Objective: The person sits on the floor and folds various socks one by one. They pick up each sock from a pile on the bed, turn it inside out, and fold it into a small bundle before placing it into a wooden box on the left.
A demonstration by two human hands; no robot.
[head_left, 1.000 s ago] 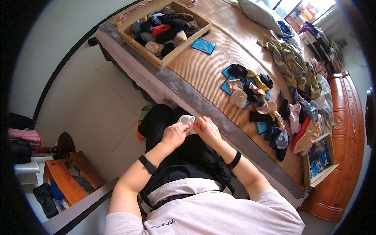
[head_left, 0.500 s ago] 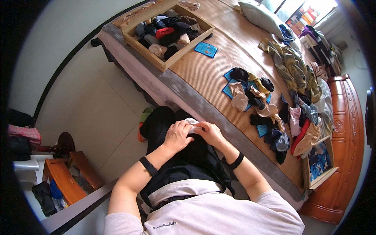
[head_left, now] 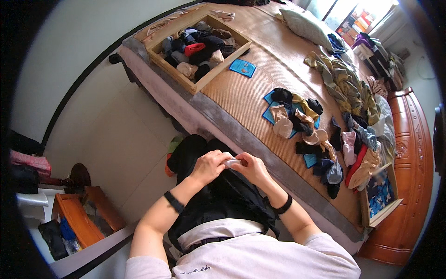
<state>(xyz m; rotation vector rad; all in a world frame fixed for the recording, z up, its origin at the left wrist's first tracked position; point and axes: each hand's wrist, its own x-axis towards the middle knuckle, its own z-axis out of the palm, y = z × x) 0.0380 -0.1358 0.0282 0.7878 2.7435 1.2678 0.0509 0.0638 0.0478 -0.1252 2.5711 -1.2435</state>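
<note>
Small white cloth bundle (head_left: 230,163): above the person's black fabric trousers (head_left: 227,200).
Bundle's fabric: probably light, soft, unbreakable; could unfold if loosened.
Bundle's ends: best places to pinch.
Left hand (head_left: 209,167): fingers gripping the left end.
Right hand (head_left: 253,169): pinching the right end.

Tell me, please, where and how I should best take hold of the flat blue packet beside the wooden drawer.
Probably by the short right edge of the blue packet, coming from the right, pinching with thumb and fingers. It lies flat on the mat, so its thin edge offers the likeliest grip; the drawer stands close at its left, while the right edge faces away.
</note>
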